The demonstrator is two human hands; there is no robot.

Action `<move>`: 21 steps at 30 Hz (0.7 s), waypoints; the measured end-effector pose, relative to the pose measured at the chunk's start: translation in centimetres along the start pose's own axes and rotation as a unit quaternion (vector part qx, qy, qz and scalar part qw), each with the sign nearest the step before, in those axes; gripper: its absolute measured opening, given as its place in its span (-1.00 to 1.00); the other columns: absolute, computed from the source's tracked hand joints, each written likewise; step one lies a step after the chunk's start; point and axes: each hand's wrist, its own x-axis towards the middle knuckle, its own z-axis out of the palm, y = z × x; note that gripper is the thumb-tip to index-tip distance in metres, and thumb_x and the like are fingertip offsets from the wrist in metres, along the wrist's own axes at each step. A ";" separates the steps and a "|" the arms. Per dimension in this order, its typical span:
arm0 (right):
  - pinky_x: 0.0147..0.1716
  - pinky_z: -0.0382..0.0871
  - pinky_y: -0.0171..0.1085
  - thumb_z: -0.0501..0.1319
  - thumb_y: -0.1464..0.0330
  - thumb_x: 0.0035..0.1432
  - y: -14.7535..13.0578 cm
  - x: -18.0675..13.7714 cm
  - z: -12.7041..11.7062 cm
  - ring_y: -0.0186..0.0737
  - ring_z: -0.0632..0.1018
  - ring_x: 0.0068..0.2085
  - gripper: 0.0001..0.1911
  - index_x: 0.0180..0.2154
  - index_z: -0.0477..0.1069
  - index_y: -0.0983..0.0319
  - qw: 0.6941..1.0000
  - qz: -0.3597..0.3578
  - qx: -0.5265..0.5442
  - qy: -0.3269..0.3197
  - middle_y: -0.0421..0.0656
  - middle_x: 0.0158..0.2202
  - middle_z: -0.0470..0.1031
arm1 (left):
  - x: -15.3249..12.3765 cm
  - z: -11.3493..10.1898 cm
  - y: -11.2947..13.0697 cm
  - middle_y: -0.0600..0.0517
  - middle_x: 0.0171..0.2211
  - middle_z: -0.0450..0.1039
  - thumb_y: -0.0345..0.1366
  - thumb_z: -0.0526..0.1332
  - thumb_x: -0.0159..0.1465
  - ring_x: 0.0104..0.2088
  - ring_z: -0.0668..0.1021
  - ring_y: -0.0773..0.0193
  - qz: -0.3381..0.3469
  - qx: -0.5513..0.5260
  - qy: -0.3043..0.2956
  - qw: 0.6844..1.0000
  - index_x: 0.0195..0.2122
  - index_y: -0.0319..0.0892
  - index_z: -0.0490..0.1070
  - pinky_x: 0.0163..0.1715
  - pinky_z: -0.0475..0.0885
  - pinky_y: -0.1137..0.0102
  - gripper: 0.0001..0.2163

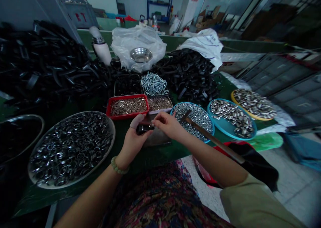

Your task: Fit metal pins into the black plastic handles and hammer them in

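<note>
My left hand (135, 139) is closed around a black part (143, 129) with a glossy surface, whose exact kind I cannot make out. At the right end of that part, my right hand (169, 125) pinches a tiny shiny metal piece (151, 125), too small to name. Both hands meet over a flat metal block (156, 137) on the green table. Just behind them are a red tray (109, 110) of small metal pins and a pale tray (160, 111) of tiny metal parts. A hammer (208, 136) lies across a blue dish to the right of my right hand.
A wide tray (113, 131) of black rings stands at left, beside a metal bowl (41, 122). Blue dishes (227, 129) and a yellow dish (234, 99) hold metal parts at right. Behind are a heap of screws (153, 84), black part piles (193, 72) and a bottle (102, 52).
</note>
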 end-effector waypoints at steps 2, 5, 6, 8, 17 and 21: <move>-0.33 0.25 -0.30 0.20 0.27 0.16 -0.6 0.3 -0.8 -0.31 0.44 -0.37 -0.86 -0.33 0.36 0.21 0.994 -0.053 -0.095 -0.031 -0.24 -0.43 0.42 | 1.0 0.2 0.1 -0.03 -0.16 0.53 -0.21 0.36 0.02 -0.07 0.53 0.08 -0.036 0.014 -0.066 0.997 -0.11 -0.16 0.45 0.03 0.39 0.18 -0.61; -0.29 0.27 -0.28 0.19 0.20 0.17 0.4 2.7 -3.6 -0.28 0.46 -0.34 -0.78 -0.21 0.37 0.20 0.988 -0.052 -0.144 -0.006 -0.22 -0.38 0.45 | 2.5 0.2 0.7 -0.03 -0.25 0.56 -0.15 0.34 0.04 -0.18 0.55 0.12 -0.109 -0.049 -0.147 0.982 -0.25 -0.19 0.50 -0.11 0.43 0.26 -0.71; -0.29 0.29 -0.27 0.17 0.17 0.19 1.4 4.0 -5.0 -0.26 0.46 -0.33 -0.72 -0.15 0.34 0.21 0.987 -0.017 -0.147 0.057 -0.20 -0.35 0.45 | 3.0 0.1 1.0 -0.03 -0.27 0.56 -0.14 0.33 0.04 -0.21 0.55 0.14 -0.123 -0.073 -0.146 0.979 -0.27 -0.20 0.50 -0.14 0.43 0.29 -0.71; -0.24 0.32 -0.23 0.13 0.16 0.20 4.3 6.8 -8.1 -0.20 0.46 -0.25 -0.65 -0.08 0.29 0.25 0.949 0.087 -0.176 0.248 -0.09 -0.24 0.44 | 3.6 -0.4 1.6 -0.01 -0.31 0.54 -0.14 0.33 0.05 -0.26 0.54 0.19 -0.128 -0.081 -0.127 0.980 -0.32 -0.21 0.49 -0.20 0.42 0.34 -0.74; 0.05 0.21 -0.01 0.20 0.51 -0.03 11.6 13.2 -13.1 0.07 0.35 0.08 -0.32 0.15 0.06 0.39 0.859 0.245 -0.206 0.399 0.23 0.07 0.26 | 3.5 -2.2 3.6 0.07 -0.45 0.40 -0.14 0.22 0.20 -0.39 0.43 0.25 0.058 0.199 -0.122 0.971 -0.41 -0.15 0.37 -0.32 0.32 0.37 -0.81; -0.12 0.37 -0.14 0.01 0.48 0.09 10.0 11.2 -13.0 -0.13 0.49 -0.13 -0.40 0.18 -0.04 0.36 0.885 0.214 -0.128 0.393 0.06 -0.10 0.40 | 2.4 -2.4 3.4 0.07 -0.41 0.34 -0.22 0.08 0.29 -0.39 0.39 0.28 0.080 0.194 -0.085 0.974 -0.28 -0.15 0.31 -0.32 0.30 0.39 -0.87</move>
